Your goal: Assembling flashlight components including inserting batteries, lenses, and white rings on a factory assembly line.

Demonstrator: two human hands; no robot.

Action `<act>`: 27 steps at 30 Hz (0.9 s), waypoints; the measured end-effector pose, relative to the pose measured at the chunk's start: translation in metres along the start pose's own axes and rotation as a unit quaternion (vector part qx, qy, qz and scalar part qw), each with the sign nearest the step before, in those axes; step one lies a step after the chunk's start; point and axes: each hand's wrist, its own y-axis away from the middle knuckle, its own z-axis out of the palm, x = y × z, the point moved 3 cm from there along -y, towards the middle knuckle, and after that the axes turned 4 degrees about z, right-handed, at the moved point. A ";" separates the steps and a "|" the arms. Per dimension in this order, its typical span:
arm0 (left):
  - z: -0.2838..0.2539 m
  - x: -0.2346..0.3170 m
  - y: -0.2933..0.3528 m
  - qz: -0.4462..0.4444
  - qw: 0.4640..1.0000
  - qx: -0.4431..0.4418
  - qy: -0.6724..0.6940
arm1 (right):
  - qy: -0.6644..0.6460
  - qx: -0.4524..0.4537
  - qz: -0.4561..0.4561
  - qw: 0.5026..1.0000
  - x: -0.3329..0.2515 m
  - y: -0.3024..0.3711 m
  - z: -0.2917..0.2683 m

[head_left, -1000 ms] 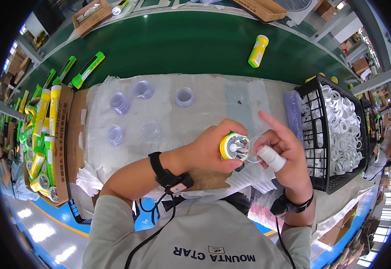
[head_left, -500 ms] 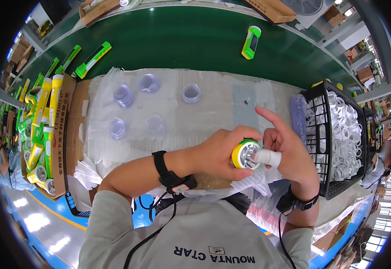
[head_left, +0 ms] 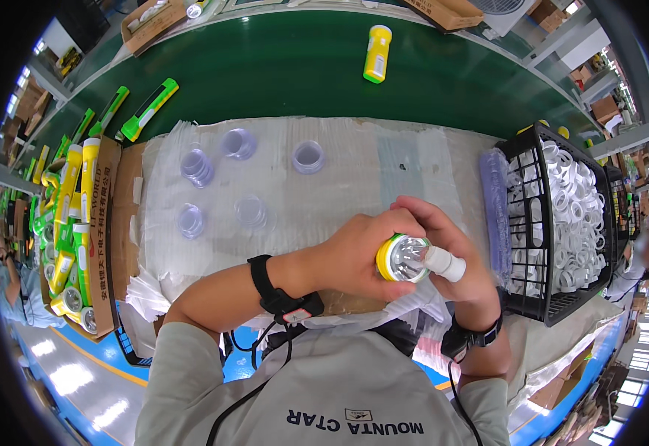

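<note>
My left hand (head_left: 365, 253) is closed round a yellow and green flashlight (head_left: 384, 262), its clear, silvery lens end facing up. My right hand (head_left: 454, 256) curls round the far right side of the flashlight, its fingers meeting those of the left. A white sleeve-like piece (head_left: 443, 263) sits where the right thumb is, with its tip against the lens rim. Whether it covers the thumb or is held, I cannot tell. Clear plastic cups or rings stand on the covered worktop, among them one cup (head_left: 308, 157) and a stack (head_left: 197, 168).
A black crate (head_left: 544, 223) full of white rings stands at the right, beside a bluish plastic roll (head_left: 495, 215). A cardboard box (head_left: 105, 238) of flashlights is at the left. Beyond the worktop runs a green belt-like surface (head_left: 265, 74) with another yellow flashlight (head_left: 377, 53) on it.
My right fingers, raised and apart before, have closed in round the flashlight against my left hand. On the green surface a mostly yellow flashlight shows where a green-faced one lay.
</note>
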 end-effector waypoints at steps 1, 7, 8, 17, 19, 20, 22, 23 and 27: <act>0.000 -0.001 0.001 -0.002 1.000 0.001 0.001 | -0.053 -0.022 0.011 0.998 0.002 0.001 0.003; -0.006 0.009 -0.005 -0.047 0.998 -0.028 -0.008 | 0.056 0.018 -0.018 0.998 0.001 -0.003 0.017; -0.006 0.009 -0.006 -0.048 0.998 -0.028 -0.009 | 0.077 0.014 -0.020 0.997 0.002 -0.003 0.018; 0.000 -0.003 -0.006 -0.017 0.999 0.001 0.051 | -0.148 0.003 -0.001 0.989 -0.001 0.006 0.004; 0.000 -0.007 -0.008 0.016 0.998 0.017 0.055 | 0.004 0.072 -0.050 0.996 -0.031 0.027 -0.013; -0.003 -0.008 -0.002 -0.018 0.997 0.018 0.074 | 0.151 0.133 -0.085 0.976 -0.052 0.045 -0.020; -0.010 -0.011 0.011 -0.079 0.988 0.017 0.135 | 0.291 0.240 -0.163 0.912 -0.099 0.076 -0.050; -0.011 -0.007 0.010 -0.087 0.985 0.026 0.149 | 0.366 0.290 -0.167 0.868 -0.126 0.095 -0.074; -0.004 -0.002 0.001 -0.107 0.983 0.067 0.132 | 0.525 0.478 -0.080 0.700 -0.185 0.174 -0.222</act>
